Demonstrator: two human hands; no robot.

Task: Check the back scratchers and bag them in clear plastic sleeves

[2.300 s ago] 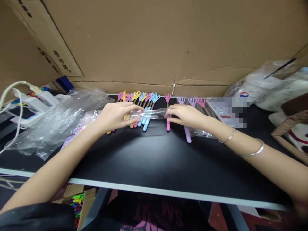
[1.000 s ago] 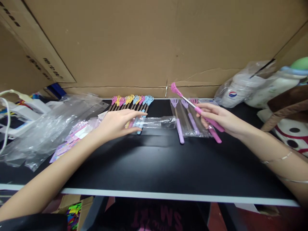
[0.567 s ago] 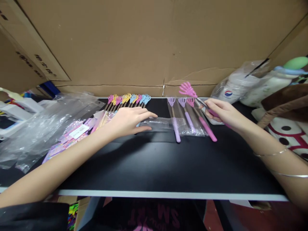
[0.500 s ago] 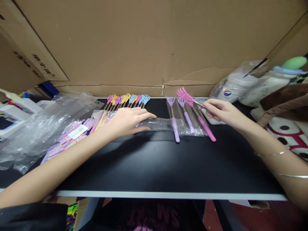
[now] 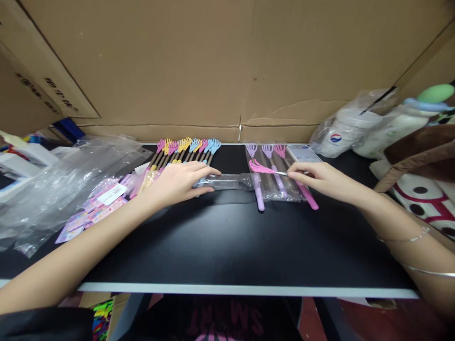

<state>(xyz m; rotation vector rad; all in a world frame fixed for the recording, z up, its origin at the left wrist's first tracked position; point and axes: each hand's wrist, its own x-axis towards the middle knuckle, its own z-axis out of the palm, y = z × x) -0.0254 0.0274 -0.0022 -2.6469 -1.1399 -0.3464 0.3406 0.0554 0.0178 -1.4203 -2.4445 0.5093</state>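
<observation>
My right hand [image 5: 305, 175] pinches a pink back scratcher [image 5: 262, 168] by its thin metal rod, its clawed head pointing left. That head hovers over the open end of a clear plastic sleeve [image 5: 231, 182]. The sleeve's left end is in my left hand [image 5: 185, 182], between thumb and fingers. Below the held scratcher lie two purple back scratchers [image 5: 259, 192] and another pink one [image 5: 308, 195], on clear plastic. A row of back scratchers [image 5: 185, 144] in pink, yellow and blue lies behind my left hand, their handles partly hidden by it.
Clear plastic bags [image 5: 71, 175] are heaped on the left beside printed cards [image 5: 92, 208]. At the back right are a phone [image 5: 304, 154], a bagged white cup [image 5: 346, 130] and a bottle [image 5: 394, 125]. Cardboard [image 5: 177, 61] walls the back of the black table [image 5: 227, 246].
My right hand has brought the pink back scratcher down and slightly left, uncovering the phone. The scratcher's head now lies lower, level with the sleeve's end. My left hand has shifted slightly left.
</observation>
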